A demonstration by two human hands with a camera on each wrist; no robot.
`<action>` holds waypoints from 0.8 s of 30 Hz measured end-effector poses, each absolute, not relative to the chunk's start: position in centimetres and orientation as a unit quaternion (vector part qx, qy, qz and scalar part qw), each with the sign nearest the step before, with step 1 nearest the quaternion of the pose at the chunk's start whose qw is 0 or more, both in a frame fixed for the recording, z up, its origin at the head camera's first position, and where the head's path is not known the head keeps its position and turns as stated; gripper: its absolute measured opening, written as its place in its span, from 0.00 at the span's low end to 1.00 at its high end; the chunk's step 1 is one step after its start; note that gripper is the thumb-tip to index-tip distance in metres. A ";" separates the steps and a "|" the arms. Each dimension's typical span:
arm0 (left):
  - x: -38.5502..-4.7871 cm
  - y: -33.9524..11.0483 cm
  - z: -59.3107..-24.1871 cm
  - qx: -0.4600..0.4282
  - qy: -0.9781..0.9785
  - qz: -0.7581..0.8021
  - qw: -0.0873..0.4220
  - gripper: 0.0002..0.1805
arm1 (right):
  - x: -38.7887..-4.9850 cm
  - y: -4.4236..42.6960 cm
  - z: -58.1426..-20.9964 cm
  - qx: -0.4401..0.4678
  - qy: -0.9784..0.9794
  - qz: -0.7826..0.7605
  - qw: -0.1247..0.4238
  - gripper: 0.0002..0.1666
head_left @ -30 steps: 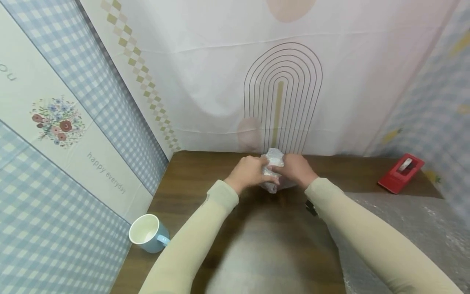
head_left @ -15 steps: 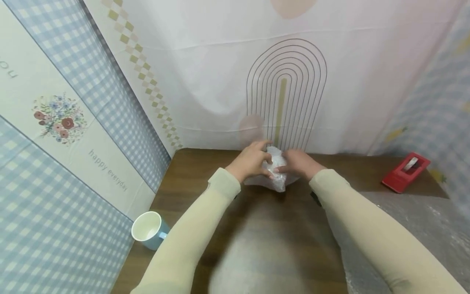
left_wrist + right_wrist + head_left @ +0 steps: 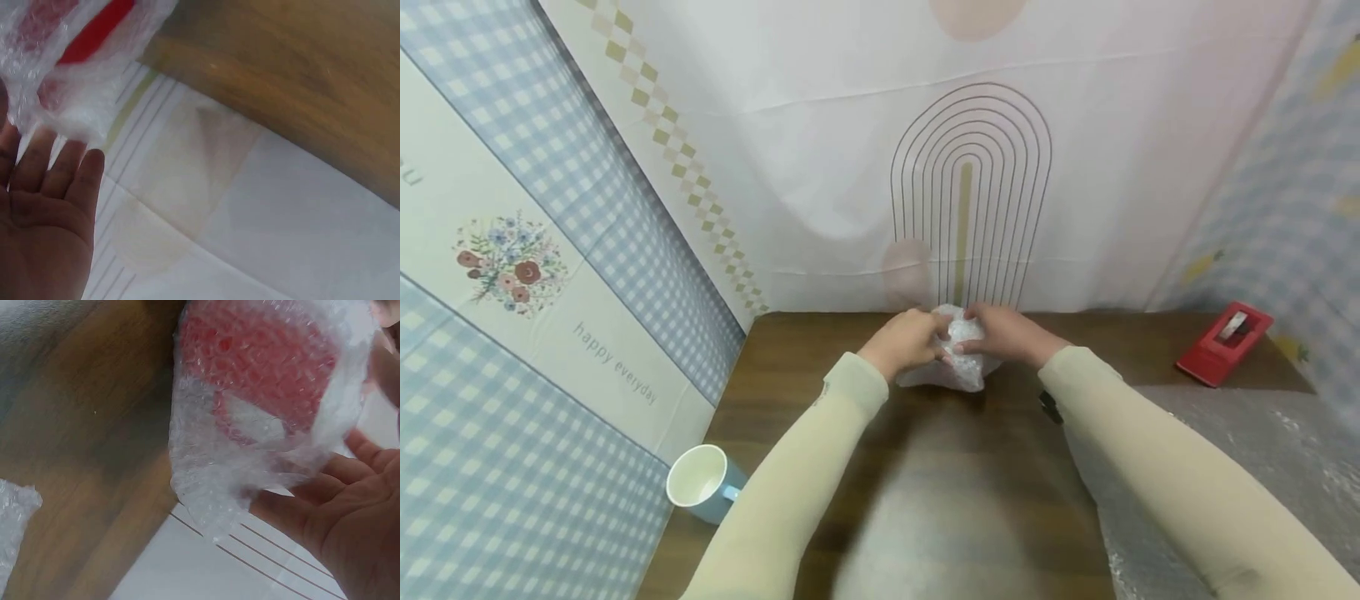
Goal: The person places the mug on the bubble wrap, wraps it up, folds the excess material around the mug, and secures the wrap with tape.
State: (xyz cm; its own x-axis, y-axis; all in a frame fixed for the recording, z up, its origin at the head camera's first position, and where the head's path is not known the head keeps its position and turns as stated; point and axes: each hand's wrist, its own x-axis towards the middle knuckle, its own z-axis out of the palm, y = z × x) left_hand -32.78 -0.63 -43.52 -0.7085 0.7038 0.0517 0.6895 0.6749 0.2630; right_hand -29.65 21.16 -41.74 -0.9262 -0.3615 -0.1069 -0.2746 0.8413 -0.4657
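1. Left grip (image 3: 906,343), a person's bare hand, held the near-left side of a crumpled bundle of clear bubble wrap (image 3: 962,368), its thumb and fingers parted about the bundle's side; the left wrist view showed the little finger fairly straight beside the plastic.
2. Right grip (image 3: 1006,333), also bare, held the bundle from the other side, thumb and fingers parted only by its bulk, some fingertips tucked behind the wrap.
3. Inside the wrap showed a glossy red object (image 3: 262,362) with a curved band round a pale gap; its full shape was blurred by the plastic.
4. The bundle was between the two hands, near the far edge of a brown wood-grain surface (image 3: 805,358); whether its underside touched could not be told.
5. Long cream sleeves (image 3: 782,479) covered both arms.
6. Well to the left stood an upright light-blue mug with a white interior (image 3: 712,505), its handle toward the left sleeve.
7. Far right lay a red tape dispenser (image 3: 1213,357), just beyond a spread grey, translucent plastic sheet (image 3: 1270,442).
8. Behind the surface hung white fabric printed with nested arches (image 3: 820,192).
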 end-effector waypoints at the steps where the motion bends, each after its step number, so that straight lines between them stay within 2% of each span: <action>1: -32.6 -0.5 -43.6 0.374 0.917 0.135 0.021 0.20 | -29.4 21.2 -41.7 -0.172 0.953 -0.230 0.093 0.37; 5: -32.0 0.0 -43.9 0.351 0.927 0.130 -0.001 0.19 | -29.1 21.2 -41.6 -0.193 0.951 -0.228 0.078 0.27; 13: -32.2 -1.0 -43.8 0.362 0.922 0.134 0.017 0.23 | -29.2 21.1 -42.7 -0.210 0.949 -0.231 0.045 0.16; 15: -32.1 -1.4 -43.9 0.354 0.925 0.136 0.014 0.23 | -29.2 21.3 -43.0 -0.223 0.943 -0.244 0.045 0.17; 19: -31.4 -2.0 -44.6 0.332 0.931 0.148 -0.005 0.20 | -29.3 24.5 -43.3 -0.203 0.934 -0.291 0.044 0.28; 22: -30.7 -1.7 -45.0 0.314 0.937 0.151 -0.014 0.19 | -29.0 30.7 -43.5 -0.105 0.940 -0.324 -0.013 0.33; 24: -30.3 -1.2 -45.1 0.306 0.942 0.138 -0.017 0.19 | -27.9 35.7 -43.4 0.009 0.941 -0.333 -0.063 0.35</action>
State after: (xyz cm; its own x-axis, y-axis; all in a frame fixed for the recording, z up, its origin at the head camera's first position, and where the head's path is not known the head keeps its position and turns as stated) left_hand -30.25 -1.19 -45.10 -0.8122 0.5714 0.1171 0.5810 0.7746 0.2499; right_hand -27.92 35.74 -43.45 -0.9919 0.0587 0.1127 -0.0253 0.7778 -0.6280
